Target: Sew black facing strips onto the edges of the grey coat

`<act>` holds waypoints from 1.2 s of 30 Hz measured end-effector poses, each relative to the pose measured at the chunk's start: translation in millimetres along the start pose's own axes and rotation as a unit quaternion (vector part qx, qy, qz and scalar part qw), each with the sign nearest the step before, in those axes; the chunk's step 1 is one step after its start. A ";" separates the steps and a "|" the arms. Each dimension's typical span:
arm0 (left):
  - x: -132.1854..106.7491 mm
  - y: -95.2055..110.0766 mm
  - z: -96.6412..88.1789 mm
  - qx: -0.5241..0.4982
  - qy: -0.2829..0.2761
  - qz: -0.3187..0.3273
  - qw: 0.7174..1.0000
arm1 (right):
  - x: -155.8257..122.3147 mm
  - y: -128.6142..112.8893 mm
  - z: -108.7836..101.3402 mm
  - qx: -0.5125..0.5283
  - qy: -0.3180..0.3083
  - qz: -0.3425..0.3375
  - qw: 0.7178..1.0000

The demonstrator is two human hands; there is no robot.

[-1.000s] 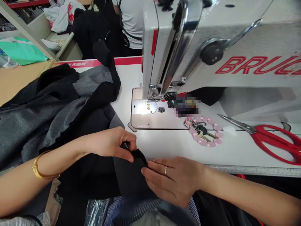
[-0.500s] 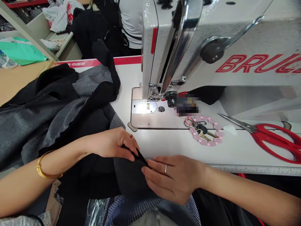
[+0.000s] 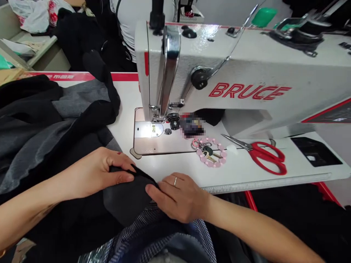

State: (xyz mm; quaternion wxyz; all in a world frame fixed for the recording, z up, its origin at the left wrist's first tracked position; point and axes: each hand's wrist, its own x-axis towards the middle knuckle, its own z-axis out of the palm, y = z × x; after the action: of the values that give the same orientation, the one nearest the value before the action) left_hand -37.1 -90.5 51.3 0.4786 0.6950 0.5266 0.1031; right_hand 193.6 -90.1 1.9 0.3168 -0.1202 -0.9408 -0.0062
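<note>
A black and dark grey garment (image 3: 127,199) spreads from the left of the table down to the front edge. My left hand (image 3: 108,170) pinches its folded edge between thumb and fingers. Further right along that same edge, my right hand (image 3: 178,197) grips the cloth, thumb on the near side, a ring on one finger. Both hands are in front of a white sewing machine (image 3: 175,87), apart from it. Its lit needle plate (image 3: 148,129) has no cloth of this garment on it.
Red-handled scissors (image 3: 267,157) and a pink beaded ring with keys (image 3: 211,153) lie right of the needle plate. A ruler strip (image 3: 268,182) runs along the table's front edge. Behind the table are a person in a white top (image 3: 126,22) and white plastic bags (image 3: 35,16).
The view has swung right, showing more of the machine. My hands have moved apart a little along the cloth edge, which is now stretched straighter between them.
</note>
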 end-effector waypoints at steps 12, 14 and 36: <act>-30.9 5.9 4.5 0.114 0.196 0.049 0.973 | 25.6 -41.6 45.0 0.453 0.161 0.578 0.659; -32.4 2.3 3.8 0.114 0.184 0.039 0.975 | 27.8 -40.1 45.6 0.515 0.152 0.588 0.605; -28.9 -11.5 -2.0 -0.035 0.104 0.021 0.994 | 16.5 -42.8 38.7 0.361 0.143 0.501 0.773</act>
State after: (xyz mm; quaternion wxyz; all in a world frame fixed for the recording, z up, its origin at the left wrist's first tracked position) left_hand -57.9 -113.6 53.9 0.4429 0.6744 0.5549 0.2028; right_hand 148.1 -124.6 -16.4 0.4257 -0.4494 -0.6243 0.4765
